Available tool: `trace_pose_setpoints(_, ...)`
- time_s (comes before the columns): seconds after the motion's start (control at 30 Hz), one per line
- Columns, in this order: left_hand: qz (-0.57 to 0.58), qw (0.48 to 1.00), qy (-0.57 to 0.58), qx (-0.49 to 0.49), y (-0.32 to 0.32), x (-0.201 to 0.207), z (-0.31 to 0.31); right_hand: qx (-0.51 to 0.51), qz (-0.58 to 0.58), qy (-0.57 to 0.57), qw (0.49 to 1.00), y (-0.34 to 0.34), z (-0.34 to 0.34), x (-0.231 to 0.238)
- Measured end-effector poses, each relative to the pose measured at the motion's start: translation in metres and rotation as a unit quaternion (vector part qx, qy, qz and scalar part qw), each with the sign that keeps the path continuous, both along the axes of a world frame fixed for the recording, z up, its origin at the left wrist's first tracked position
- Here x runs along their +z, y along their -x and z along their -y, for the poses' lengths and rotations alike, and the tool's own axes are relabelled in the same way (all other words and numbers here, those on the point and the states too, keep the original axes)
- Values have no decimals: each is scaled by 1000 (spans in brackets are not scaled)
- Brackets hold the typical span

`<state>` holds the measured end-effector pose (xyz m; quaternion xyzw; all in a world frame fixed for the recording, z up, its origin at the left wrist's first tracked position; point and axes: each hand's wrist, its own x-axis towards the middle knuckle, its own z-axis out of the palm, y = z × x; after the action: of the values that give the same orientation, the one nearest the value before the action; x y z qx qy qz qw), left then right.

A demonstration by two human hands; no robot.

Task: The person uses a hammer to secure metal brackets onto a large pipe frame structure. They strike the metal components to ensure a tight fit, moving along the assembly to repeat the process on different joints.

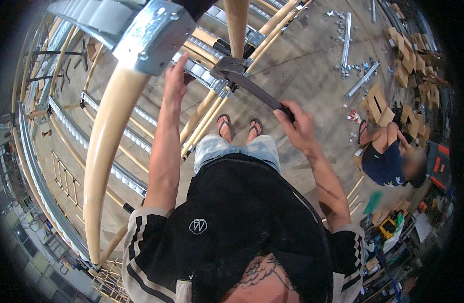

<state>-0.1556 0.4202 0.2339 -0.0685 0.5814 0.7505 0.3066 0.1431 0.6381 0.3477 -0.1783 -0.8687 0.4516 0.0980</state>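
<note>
My right hand (298,126) is closed around the dark handle of a hammer (262,93). The hammer's head lies over the foot of an upright beige pipe (237,30), close to a metal bracket on the frame. To the left, my left hand (175,83) is raised beside a grey roller track (199,71), its index finger stretched out toward a beige pipe. Its other fingers are partly hidden, and I cannot tell whether it touches the track. A large beige pipe (108,136) with a shiny metal bracket (153,38) looms close in front at upper left.
A rack of beige pipes and roller tracks (126,177) fills the left side. On the right, a person (388,156) sits low on the floor near open cardboard boxes (378,103). Metal rails (362,81) and small parts lie scattered at upper right. Tools and a red-black case (439,164) stand at far right.
</note>
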Motion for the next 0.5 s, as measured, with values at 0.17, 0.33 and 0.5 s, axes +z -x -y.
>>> trace_pose_setpoints(0.17, -23, 999, 0, 36, -3, -9, -1, 44, -2, -27, 999, 8, -1, 14)
trace_pose_setpoints(0.33, -45, 999, -14, 21, 7, -17, 19, 115, 56, -168, 977, 32, -6, 37)
trace_pose_setpoints(0.5, -18, 1000, 1, 21, -10, -5, -10, 129, 55, -213, 967, 25, -12, 26)
